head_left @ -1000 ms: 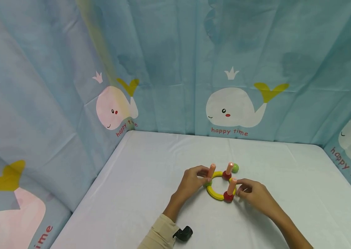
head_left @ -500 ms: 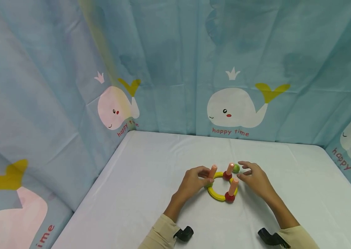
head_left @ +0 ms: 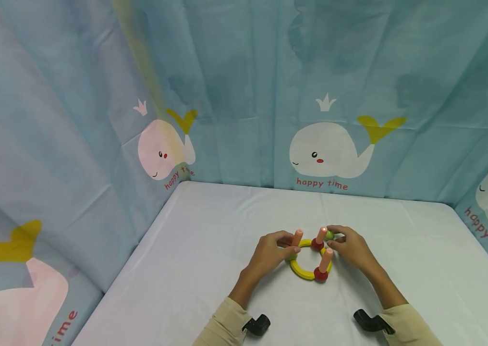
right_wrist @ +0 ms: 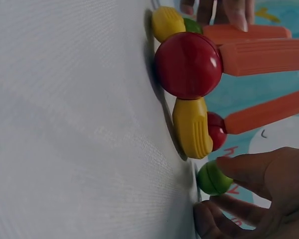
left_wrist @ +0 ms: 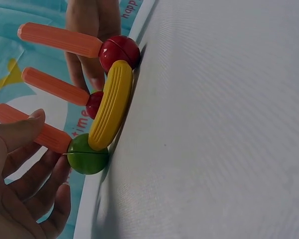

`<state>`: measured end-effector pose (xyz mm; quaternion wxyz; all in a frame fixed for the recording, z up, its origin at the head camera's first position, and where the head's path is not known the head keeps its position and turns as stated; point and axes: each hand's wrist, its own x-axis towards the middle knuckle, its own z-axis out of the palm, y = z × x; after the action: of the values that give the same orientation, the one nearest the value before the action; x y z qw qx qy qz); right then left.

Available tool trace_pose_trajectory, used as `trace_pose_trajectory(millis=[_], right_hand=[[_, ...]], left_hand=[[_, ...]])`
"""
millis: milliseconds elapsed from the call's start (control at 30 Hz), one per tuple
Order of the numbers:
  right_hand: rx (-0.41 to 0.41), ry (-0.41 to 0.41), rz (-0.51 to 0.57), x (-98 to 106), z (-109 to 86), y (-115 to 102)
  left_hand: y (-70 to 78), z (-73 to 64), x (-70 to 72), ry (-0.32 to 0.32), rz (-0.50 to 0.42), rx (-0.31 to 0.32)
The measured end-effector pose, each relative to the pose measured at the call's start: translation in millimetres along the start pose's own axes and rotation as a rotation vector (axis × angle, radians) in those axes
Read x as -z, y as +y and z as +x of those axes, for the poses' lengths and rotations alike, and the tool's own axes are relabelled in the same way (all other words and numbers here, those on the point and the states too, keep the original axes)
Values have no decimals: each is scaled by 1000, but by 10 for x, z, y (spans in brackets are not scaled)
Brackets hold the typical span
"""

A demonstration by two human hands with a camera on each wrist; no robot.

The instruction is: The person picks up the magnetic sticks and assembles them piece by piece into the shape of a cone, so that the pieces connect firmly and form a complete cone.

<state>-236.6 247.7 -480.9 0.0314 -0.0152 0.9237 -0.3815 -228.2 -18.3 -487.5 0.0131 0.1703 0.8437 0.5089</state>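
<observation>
A toy ring of yellow curved pieces (head_left: 302, 272) lies on the table, joined by a front red ball (head_left: 321, 274), a rear red ball (head_left: 317, 245) and a green ball (left_wrist: 87, 155). From each of these balls an orange ridged stick rises, such as the front stick (head_left: 326, 260). At the ring's left side, my left hand (head_left: 270, 252) pinches the left orange stick (left_wrist: 52, 137) between thumb and fingers. My right hand (head_left: 352, 247) has thumb and fingers around a second green ball (right_wrist: 213, 178), beside the rear red ball.
White cloth (head_left: 209, 230) covers the table. Blue curtains with printed whales (head_left: 326, 149) stand along the back and sides. A black wrist device (head_left: 257, 325) is worn at the left sleeve, another black device (head_left: 371, 322) at the right sleeve.
My right hand has left the front red ball's side, moved away from me to the second green ball and closed around it. The left hand stays on its orange stick.
</observation>
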Motion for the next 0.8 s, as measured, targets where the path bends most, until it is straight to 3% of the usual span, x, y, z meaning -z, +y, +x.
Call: trace_pose_trajectory(millis=[500, 800], right_hand=[[9, 33, -51, -35, 2, 59], [35, 79, -21, 55, -122, -3]], left_hand=[[49, -9, 4, -3, -16, 5], [83, -5, 26, 39, -79, -90]])
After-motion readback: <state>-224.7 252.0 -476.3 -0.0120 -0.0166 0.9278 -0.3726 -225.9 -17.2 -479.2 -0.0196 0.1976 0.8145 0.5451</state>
